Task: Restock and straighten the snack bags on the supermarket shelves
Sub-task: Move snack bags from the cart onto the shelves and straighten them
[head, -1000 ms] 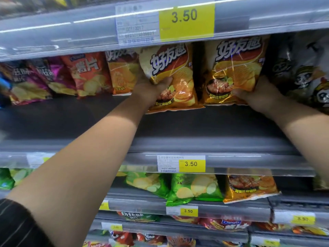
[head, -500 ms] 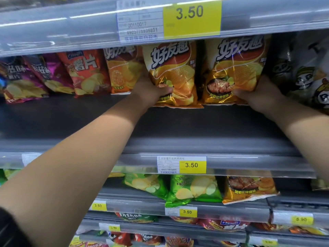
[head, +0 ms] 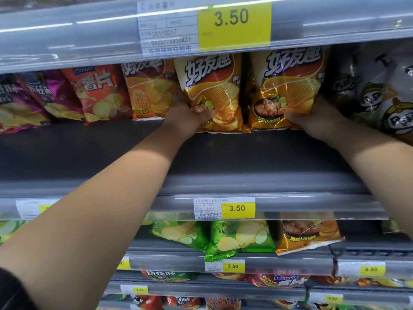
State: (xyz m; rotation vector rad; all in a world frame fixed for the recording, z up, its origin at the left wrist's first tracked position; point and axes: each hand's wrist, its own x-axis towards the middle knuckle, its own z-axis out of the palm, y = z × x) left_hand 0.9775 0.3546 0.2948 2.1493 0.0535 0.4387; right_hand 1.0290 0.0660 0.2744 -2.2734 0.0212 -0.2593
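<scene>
Two orange chip bags stand upright side by side at the back of a grey shelf [head: 201, 157]. My left hand [head: 186, 115] grips the lower left corner of the left orange bag [head: 214, 90], thumb across its front. My right hand [head: 312, 118] grips the lower right corner of the right orange bag [head: 288, 86]. Both arms reach up and forward into the shelf. The bags' tops are hidden behind the shelf rail above.
Left of my hands stand another orange bag [head: 147, 92], a red bag [head: 100, 92] and purple bags [head: 40, 99]. Panda-print bags [head: 380, 95] stand at the right. A yellow 3.50 price tag [head: 234, 25] hangs overhead. Green bags [head: 237, 238] fill the shelf below.
The left orange bag has been pushed back and stood upright, level with the right one. My right hand has stayed on its bag.
</scene>
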